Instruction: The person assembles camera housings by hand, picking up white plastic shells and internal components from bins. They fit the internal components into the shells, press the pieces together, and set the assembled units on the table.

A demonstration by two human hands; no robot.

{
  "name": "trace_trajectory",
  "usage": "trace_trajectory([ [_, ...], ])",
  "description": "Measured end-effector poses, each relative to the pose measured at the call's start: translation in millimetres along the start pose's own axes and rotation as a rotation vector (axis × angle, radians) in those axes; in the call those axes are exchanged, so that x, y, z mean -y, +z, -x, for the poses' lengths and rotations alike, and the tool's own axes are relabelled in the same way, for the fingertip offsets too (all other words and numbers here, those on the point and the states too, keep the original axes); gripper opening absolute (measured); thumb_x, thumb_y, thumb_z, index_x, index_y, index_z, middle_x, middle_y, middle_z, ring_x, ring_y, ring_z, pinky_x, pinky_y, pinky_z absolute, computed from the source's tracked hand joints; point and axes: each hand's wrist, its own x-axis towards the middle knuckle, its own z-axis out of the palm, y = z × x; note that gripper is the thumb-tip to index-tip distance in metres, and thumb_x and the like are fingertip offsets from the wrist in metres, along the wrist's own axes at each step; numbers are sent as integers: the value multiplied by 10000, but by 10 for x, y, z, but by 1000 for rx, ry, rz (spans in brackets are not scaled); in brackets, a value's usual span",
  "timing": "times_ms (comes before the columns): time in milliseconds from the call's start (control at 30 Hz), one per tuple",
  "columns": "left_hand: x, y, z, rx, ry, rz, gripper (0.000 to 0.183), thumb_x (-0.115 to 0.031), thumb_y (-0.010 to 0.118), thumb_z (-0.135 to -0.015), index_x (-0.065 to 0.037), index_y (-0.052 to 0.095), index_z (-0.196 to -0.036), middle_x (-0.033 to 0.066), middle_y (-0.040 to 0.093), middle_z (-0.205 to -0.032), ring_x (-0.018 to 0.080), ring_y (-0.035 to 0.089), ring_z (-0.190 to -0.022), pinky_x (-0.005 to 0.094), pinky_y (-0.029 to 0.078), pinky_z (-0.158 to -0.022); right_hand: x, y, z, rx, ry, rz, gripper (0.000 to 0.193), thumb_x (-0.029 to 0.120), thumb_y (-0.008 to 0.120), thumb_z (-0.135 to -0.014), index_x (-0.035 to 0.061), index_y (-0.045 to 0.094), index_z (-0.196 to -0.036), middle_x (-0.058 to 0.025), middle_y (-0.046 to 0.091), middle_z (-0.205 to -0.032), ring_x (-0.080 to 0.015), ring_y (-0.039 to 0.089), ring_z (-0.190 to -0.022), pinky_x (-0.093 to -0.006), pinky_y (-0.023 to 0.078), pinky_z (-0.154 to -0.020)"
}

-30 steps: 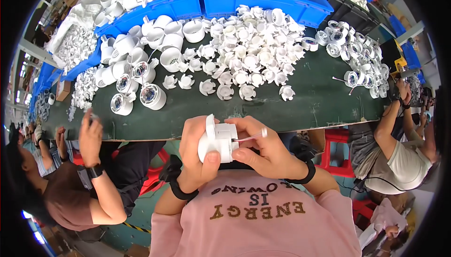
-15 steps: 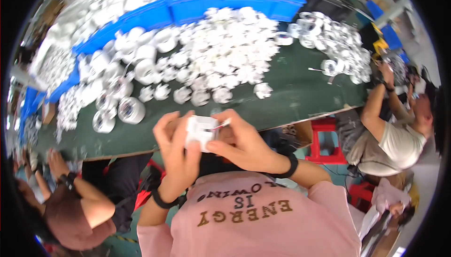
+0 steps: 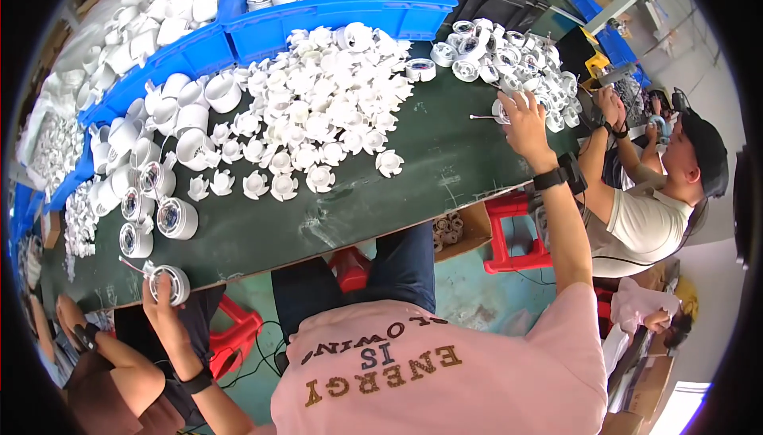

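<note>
A green worktop (image 3: 445, 157) is stretching across the view. Along its far side, blue bins (image 3: 342, 15) are holding white parts. In front of them a broad pile of white caps (image 3: 326, 89) with pointed tabs is covering the middle; white cups (image 3: 193, 149) are crowding to its left, and a pile of white rings (image 3: 544, 77) is lying to its right. The right hand (image 3: 527, 129) is resting over a ring (image 3: 500, 112) beside that pile, partly hiding it; whether its grip is grasping the ring, I cannot tell. The left hand (image 3: 166, 324) is holding a round white housing (image 3: 181, 286) near the worktop's near edge, its grip grasping the side. A thin wire (image 3: 130, 265) is sticking out leftward by the housing, and a short wire (image 3: 482, 117) is poking left from the ring.
</note>
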Motion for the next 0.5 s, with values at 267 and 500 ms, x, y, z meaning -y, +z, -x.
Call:
trace_trajectory([
  [267,220,-289,-386,-86,69,-299,460,-347,638,-903,34,612,-1158,20,624,-922,84,555,-806,235,443,-703,984,-520,80,-155,-115,-829,477,171,619,-858,32,518,-1304,-137,572,-1106,-291,491,-1059,-372,370,-954],
  [500,79,-3,-209,-512,473,-643,435,-306,628,-918,49,560,-1159,108,575,-1100,149,505,-840,271,428,-770,1747,-347,164,-143,-265,-903,449,141,527,-880,20,508,-1313,-160,506,-1062,-313,436,-1029,-386,352,-951],
])
